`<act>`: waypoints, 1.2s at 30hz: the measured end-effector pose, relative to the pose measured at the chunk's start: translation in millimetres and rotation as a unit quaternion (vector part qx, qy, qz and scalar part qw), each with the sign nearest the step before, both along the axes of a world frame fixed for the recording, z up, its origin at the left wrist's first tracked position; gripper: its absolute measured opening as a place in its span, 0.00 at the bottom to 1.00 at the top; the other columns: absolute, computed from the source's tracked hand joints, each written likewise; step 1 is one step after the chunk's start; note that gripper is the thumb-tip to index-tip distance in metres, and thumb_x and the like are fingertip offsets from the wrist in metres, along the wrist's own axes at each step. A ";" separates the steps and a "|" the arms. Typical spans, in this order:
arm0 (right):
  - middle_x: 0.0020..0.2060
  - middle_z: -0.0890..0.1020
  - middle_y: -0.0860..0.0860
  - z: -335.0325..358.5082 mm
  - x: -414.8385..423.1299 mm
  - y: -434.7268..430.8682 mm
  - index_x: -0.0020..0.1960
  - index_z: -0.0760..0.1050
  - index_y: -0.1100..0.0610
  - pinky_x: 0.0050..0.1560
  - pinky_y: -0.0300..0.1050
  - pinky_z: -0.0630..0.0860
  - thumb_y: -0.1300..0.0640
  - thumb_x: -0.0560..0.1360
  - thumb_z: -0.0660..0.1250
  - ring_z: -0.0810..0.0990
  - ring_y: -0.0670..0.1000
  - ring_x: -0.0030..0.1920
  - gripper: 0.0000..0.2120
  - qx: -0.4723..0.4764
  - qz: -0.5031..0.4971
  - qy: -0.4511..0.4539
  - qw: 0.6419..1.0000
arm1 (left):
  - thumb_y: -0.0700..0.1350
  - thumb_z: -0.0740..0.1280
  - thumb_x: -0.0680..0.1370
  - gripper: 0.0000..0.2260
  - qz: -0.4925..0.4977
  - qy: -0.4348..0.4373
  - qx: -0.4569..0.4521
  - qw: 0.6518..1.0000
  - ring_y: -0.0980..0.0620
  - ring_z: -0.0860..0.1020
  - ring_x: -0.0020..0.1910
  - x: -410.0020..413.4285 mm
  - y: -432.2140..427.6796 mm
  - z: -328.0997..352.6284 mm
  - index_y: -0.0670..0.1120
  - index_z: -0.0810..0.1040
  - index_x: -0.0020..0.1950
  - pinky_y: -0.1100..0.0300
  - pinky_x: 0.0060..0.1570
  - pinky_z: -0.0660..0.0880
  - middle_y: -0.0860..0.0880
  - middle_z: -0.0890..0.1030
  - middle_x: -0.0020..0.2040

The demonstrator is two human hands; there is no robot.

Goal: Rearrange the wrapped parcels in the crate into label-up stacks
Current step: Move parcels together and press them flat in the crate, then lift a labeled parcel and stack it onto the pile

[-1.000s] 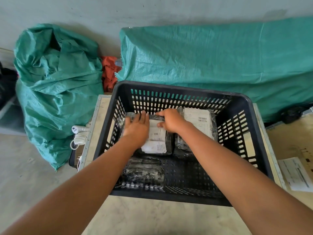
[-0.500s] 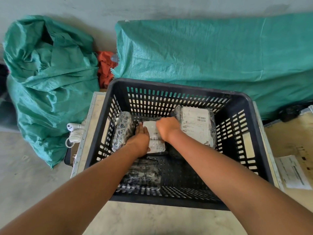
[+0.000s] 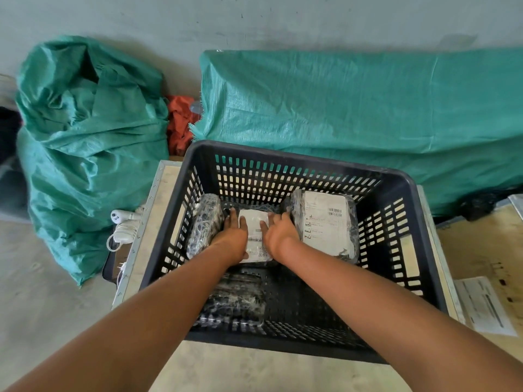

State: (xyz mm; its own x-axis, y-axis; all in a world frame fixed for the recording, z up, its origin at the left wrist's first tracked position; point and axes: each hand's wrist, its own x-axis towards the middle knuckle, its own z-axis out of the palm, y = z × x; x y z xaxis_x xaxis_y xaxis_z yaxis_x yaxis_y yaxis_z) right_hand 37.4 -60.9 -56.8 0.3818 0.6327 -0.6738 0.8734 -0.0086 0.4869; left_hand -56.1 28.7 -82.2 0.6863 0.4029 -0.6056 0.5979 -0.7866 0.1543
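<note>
A black slotted crate (image 3: 418,250) stands on a low wooden platform. Inside, both hands rest on a wrapped parcel with a white label facing up (image 3: 254,236) at the back middle. My left hand (image 3: 232,239) lies on its left side and my right hand (image 3: 278,236) on its right side, fingers flat. A parcel wrapped in dark film (image 3: 203,227) leans on edge against the left wall. A larger label-up parcel (image 3: 325,224) sits at the back right. Another dark parcel (image 3: 235,298) lies at the front left with no label showing.
Two green woven sacks (image 3: 85,137) (image 3: 353,114) stand behind the crate, with an orange cloth (image 3: 181,123) between them. A white corded device (image 3: 121,224) lies left of the platform. A printed sheet (image 3: 484,304) lies on a wooden surface to the right.
Both hands have lowered the label-up parcel onto the crate floor at the back middle. The dark parcel at the left wall, covered before, now shows standing on edge.
</note>
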 end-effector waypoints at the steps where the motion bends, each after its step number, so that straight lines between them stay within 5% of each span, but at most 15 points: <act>1: 0.82 0.52 0.63 -0.3 -0.9 -1.2 0.84 0.43 0.60 0.74 0.61 0.59 0.42 0.80 0.67 0.54 0.63 0.80 0.47 0.003 0.002 0.001 1.000 | 0.45 0.73 0.78 0.47 -0.001 0.000 -0.001 1.000 0.39 0.44 0.81 -0.2 -0.4 0.9 0.42 0.39 0.82 0.44 0.74 0.64 0.39 0.31 0.79; 5: 0.81 0.57 0.60 7.8 -1.7 0.2 0.84 0.51 0.59 0.74 0.60 0.60 0.43 0.79 0.69 0.56 0.62 0.80 0.43 0.006 -0.001 0.009 1.000 | 0.43 0.73 0.77 0.47 0.001 -0.006 -0.009 1.000 0.39 0.45 0.81 -2.8 -2.5 9.0 0.43 0.40 0.82 0.45 0.74 0.63 0.40 0.32 0.80; 8: 0.73 0.72 0.58 16.9 0.0 0.0 0.75 0.71 0.55 0.70 0.58 0.66 0.49 0.80 0.68 0.67 0.61 0.73 0.25 0.032 -0.002 0.048 0.998 | 0.35 0.70 0.78 0.44 0.005 -0.032 -0.031 0.999 0.39 0.43 0.81 -2.4 -1.4 24.7 0.44 0.41 0.83 0.44 0.77 0.56 0.40 0.33 0.80; 10: 0.68 0.78 0.55 22.1 3.2 -4.4 0.70 0.75 0.54 0.65 0.55 0.69 0.52 0.83 0.63 0.71 0.58 0.69 0.17 0.072 0.009 0.090 0.993 | 0.33 0.67 0.79 0.41 -0.017 -0.056 -0.027 0.998 0.38 0.44 0.81 -0.9 2.6 44.4 0.45 0.44 0.83 0.43 0.77 0.56 0.41 0.36 0.81; 14: 0.61 0.81 0.54 26.4 6.9 -13.1 0.65 0.79 0.57 0.61 0.54 0.73 0.52 0.83 0.62 0.75 0.57 0.64 0.15 0.189 -0.017 0.198 0.962 | 0.46 0.70 0.80 0.32 -0.063 -0.137 0.032 0.988 0.41 0.54 0.80 -20.0 14.2 95.1 0.50 0.61 0.81 0.39 0.71 0.67 0.44 0.51 0.83; 16: 0.64 0.80 0.54 26.2 6.0 -13.8 0.67 0.78 0.56 0.61 0.55 0.76 0.49 0.82 0.65 0.77 0.58 0.64 0.17 0.249 -0.099 0.271 0.925 | 0.50 0.69 0.80 0.28 -0.036 -0.276 0.042 0.960 0.42 0.55 0.80 -40.7 23.4 120.7 0.51 0.66 0.79 0.38 0.71 0.67 0.46 0.58 0.82; 19: 0.71 0.76 0.56 22.9 -7.3 -11.4 0.77 0.70 0.53 0.68 0.52 0.73 0.48 0.81 0.67 0.76 0.57 0.69 0.25 0.381 -0.197 0.382 0.819 | 0.49 0.68 0.80 0.25 0.027 -0.425 0.052 0.903 0.41 0.53 0.80 -70.6 43.2 148.1 0.48 0.70 0.76 0.39 0.73 0.59 0.45 0.63 0.80; 24: 0.73 0.73 0.53 22.1 -41.0 9.8 0.81 0.56 0.40 0.56 0.49 0.79 0.38 0.80 0.64 0.84 0.52 0.53 0.33 0.456 -0.292 0.517 0.662 | 0.51 0.68 0.80 0.31 0.121 -0.303 0.045 0.944 0.38 0.57 0.79 -100.9 61.7 145.8 0.54 0.61 0.81 0.34 0.70 0.65 0.45 0.55 0.82; 26: 0.75 0.70 0.51 22.2 -50.4 16.7 0.81 0.53 0.35 0.57 0.51 0.79 0.31 0.78 0.61 0.84 0.50 0.48 0.35 0.444 -0.308 0.529 0.655 | 0.52 0.68 0.80 0.35 0.112 -0.281 0.025 0.953 0.37 0.65 0.76 -109.7 61.7 138.1 0.59 0.54 0.82 0.37 0.69 0.68 0.44 0.57 0.82; 28: 0.77 0.68 0.53 18.1 -56.6 20.1 0.81 0.53 0.35 0.66 0.56 0.75 0.26 0.76 0.59 0.81 0.54 0.59 0.38 0.417 -0.311 0.516 0.680 | 0.49 0.68 0.80 0.35 0.116 -0.312 -0.007 0.943 0.40 0.74 0.69 -114.7 62.7 133.8 0.61 0.53 0.82 0.45 0.65 0.72 0.44 0.69 0.77; 30: 0.70 0.76 0.56 12.8 -62.2 20.2 0.80 0.55 0.36 0.63 0.56 0.78 0.25 0.73 0.63 0.82 0.52 0.51 0.40 0.405 -0.319 0.516 0.684 | 0.47 0.68 0.80 0.35 0.132 -0.327 -0.025 0.935 0.49 0.82 0.50 -115.8 63.6 130.6 0.62 0.54 0.81 0.61 0.48 0.76 0.46 0.82 0.61; 32: 0.59 0.83 0.53 10.6 -66.1 21.1 0.76 0.58 0.41 0.54 0.53 0.83 0.28 0.70 0.71 0.82 0.45 0.40 0.41 0.429 -0.335 0.521 0.657 | 0.46 0.66 0.80 0.34 0.156 -0.311 -0.031 0.937 0.57 0.79 0.34 -115.8 63.3 131.6 0.65 0.53 0.80 0.70 0.32 0.70 0.47 0.84 0.45; 36: 0.64 0.74 0.41 5.8 -60.8 17.5 0.77 0.57 0.37 0.41 0.48 0.86 0.40 0.71 0.78 0.85 0.48 0.38 0.42 0.458 -0.385 0.539 0.593 | 0.46 0.65 0.81 0.34 0.175 -0.313 -0.043 0.932 0.50 0.80 0.37 -112.6 61.8 128.9 0.67 0.52 0.80 0.53 0.40 0.79 0.41 0.84 0.47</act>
